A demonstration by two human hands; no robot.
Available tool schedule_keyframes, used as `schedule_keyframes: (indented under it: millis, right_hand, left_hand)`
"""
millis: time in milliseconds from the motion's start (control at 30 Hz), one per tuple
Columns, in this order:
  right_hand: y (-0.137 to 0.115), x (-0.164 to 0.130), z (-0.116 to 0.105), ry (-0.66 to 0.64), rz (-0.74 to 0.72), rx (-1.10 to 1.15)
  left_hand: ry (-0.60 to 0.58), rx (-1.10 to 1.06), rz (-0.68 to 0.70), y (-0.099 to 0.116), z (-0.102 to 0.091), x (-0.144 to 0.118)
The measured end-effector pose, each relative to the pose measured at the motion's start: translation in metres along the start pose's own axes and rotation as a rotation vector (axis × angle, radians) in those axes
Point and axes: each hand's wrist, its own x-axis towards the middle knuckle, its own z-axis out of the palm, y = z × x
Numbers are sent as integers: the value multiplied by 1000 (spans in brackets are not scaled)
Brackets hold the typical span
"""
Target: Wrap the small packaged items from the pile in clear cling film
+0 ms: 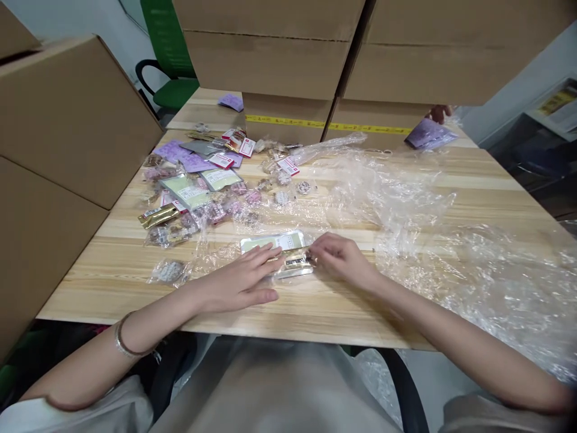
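Observation:
In front of me on the wooden table, a gold foil sachet lies across a silver-edged pouch with a pale green label. My left hand rests flat, fingers stretched over the sachet's left end and the pouch. At the other end, the fingertips of my right hand are pinched together on the sachet's corner. A clear-wrapped round grey-white piece lies left of my left hand.
Packets, including purple pouches and another gold sachet, are heaped at the left. Crumpled clear plastic spreads over the right side. Large cardboard boxes stand behind. Another person's hand shows beside a purple pouch.

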Motion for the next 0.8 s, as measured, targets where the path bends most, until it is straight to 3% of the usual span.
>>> schedule_keyframes:
  millis: [100,233,333,433,500,567,600,633,667,733,800]
  right_hand:
    - [4,17,0,61,213,68]
    - [7,29,2,40,404,223]
    - [9,35,3,38,444,206]
    - [11,38,3,32,419,117]
    - [12,39,3,21,401,70]
    - [11,40,5,12,399,43]
    - [10,40,6,7,403,34]
    - [9,41,6,3,406,22]
    - [8,42,6,-1,405,-3]
    - [6,43,5,-17,389,-117]
    - [3,43,0,-26,368,-337]
  left_hand:
    - [-71,-79,-43,-2,-8,-2]
    - [-33,-53,-137,-6,-22,-2]
    - [-25,-70,-196,-17,-40,-3]
    - [5,-57,-352,-29,-58,-4]
    - [144,39,-443,-27,-61,-2]
    - [386,206,-445,-16,-52,1]
    - [510,296,-405,-7,-43,4]
    - [562,367,-313,1,-32,7]
    - [573,430,-183,9,-19,10]
    - [487,461,-57,18,7,16]
    - [374,499,-87,15,25,21]
